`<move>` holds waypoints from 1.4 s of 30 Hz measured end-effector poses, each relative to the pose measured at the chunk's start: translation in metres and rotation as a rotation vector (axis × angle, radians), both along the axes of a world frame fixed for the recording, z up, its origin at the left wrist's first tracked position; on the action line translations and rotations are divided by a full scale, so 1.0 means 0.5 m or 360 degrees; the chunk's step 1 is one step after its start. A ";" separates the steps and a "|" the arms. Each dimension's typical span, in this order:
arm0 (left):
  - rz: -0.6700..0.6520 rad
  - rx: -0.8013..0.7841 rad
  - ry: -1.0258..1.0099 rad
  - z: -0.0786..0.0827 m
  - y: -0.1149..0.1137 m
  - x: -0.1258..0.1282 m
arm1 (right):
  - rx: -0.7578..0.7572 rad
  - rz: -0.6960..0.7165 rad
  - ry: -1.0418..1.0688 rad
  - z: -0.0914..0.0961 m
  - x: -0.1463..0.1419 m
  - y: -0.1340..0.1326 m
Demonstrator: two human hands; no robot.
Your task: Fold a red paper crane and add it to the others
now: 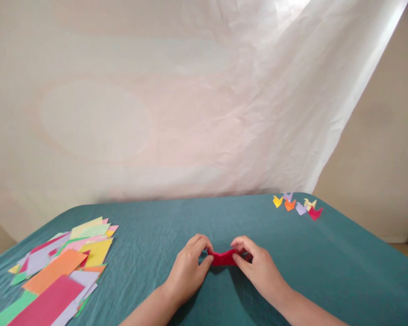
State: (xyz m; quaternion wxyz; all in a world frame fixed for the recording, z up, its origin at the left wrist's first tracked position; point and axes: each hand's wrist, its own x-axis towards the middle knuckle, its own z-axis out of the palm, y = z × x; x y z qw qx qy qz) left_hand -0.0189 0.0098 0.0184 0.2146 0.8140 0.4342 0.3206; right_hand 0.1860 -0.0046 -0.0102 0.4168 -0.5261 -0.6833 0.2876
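A folded piece of red paper (223,259) spans the gap between my two hands, just over the green cloth. My left hand (190,262) pinches its left end between thumb and fingers. At the right end, my right hand (255,262) grips it the same way, the thumb on the near side. The paper's upper edge dips in the middle. Its two ends are partly hidden by my fingertips.
Loose coloured paper sheets (56,271) lie in an overlapping pile at the left. Several small folded paper birds (290,204) lie at the far right of the green-covered table (146,280). Behind the table hangs a pale sheet (190,113).
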 end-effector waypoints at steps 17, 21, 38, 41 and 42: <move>0.0026 -0.0141 -0.0011 -0.007 0.002 0.001 | 0.0408 0.0241 -0.0357 0.017 0.002 -0.019; -0.0029 -0.0471 -0.0331 -0.012 0.011 0.001 | 0.0353 0.0211 -0.0246 0.017 0.003 -0.014; -0.0203 -0.0882 -0.0786 -0.015 0.021 -0.002 | -0.0070 0.0290 0.0269 0.024 0.012 -0.008; -0.0164 -0.0845 -0.0665 -0.018 0.020 -0.003 | -0.0109 0.0290 0.0236 0.025 0.011 -0.009; -0.0149 -0.0831 -0.0648 -0.020 0.020 -0.004 | -0.0121 0.0285 0.0242 0.025 0.011 -0.009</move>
